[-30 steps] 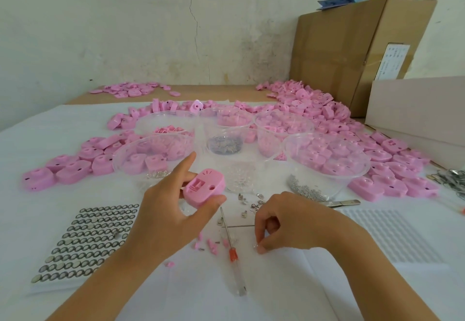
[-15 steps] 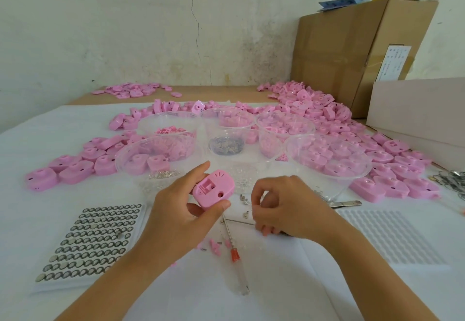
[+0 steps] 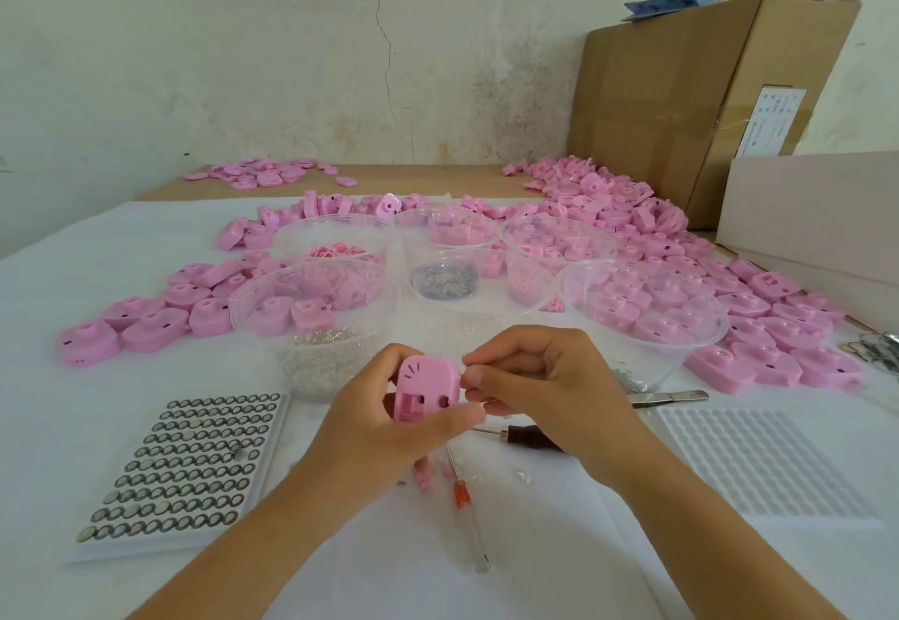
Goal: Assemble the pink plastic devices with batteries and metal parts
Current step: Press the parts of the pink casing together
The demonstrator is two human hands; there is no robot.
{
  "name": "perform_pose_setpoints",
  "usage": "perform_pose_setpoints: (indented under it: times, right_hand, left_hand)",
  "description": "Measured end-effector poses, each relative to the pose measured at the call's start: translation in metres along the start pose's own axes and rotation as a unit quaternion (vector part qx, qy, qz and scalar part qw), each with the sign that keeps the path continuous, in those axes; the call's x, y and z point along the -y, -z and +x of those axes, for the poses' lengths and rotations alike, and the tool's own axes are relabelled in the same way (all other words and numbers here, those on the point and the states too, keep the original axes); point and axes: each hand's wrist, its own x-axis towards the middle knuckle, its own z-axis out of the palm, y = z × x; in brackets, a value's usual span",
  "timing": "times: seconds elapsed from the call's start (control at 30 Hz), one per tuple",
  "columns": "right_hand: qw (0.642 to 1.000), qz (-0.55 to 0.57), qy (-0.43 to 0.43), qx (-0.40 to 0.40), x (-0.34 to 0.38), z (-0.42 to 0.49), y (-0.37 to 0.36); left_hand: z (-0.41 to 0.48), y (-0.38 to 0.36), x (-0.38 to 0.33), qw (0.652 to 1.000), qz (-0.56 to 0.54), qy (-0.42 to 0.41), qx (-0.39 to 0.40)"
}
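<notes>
Fingertips of right grip (image 3: pixel 549 391) pinch at top-right edge of pink device (image 3: pixel 425 391); anything tiny between them can't be made out. Left grip (image 3: pixel 384 429) curls round device, held above surface (image 3: pixel 97 279), front centre. Dark-handled tool (image 3: pixel 530 437) half hidden behind right wrist. Front-left bowl (image 3: pixel 243 322): pink shells + metal pins. Centre bowl (image 3: pixel 452 253): small metal bits. Right bowl (image 3: pixel 720 327): pink shells.

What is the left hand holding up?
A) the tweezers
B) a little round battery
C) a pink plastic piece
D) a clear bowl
C: the left hand grips the pink plastic piece between thumb and fingers, while the batteries and the tweezers lie on the table.
</notes>
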Motion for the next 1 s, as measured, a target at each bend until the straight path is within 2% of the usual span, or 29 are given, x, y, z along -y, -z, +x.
perform_pose_setpoints:
  times: [0.13,0.23,0.3,0.43,0.73,1.0]
  right_hand:
    - [0.999,0.031,-0.014,-0.023,0.0013,0.0003,0.0025]
    - [0.998,0.052,-0.025,-0.034,0.0034,0.0003,0.0036]
    - [0.997,0.063,-0.034,-0.025,0.0041,0.0004,0.0034]
    - [0.995,0.086,-0.054,0.005,0.0036,-0.0003,0.0024]
    - [0.996,0.079,-0.036,-0.032,-0.0005,0.0021,0.0013]
    - [0.995,0.095,-0.014,-0.02,-0.0046,0.0034,0.0002]
  left_hand:
    - [0.0018,-0.001,-0.0042,0.997,-0.056,0.043,-0.044]
    - [0.0021,0.0006,-0.0078,0.974,-0.212,0.078,-0.017]
    - [0.0021,0.0018,-0.0078,0.963,-0.257,0.083,0.002]
    - [0.0019,0.0024,-0.0042,0.972,-0.228,0.062,-0.017]
    - [0.0006,0.0003,-0.0045,0.975,-0.22,0.026,-0.027]
    - [-0.0012,-0.0002,-0.0067,0.981,-0.193,0.003,-0.012]
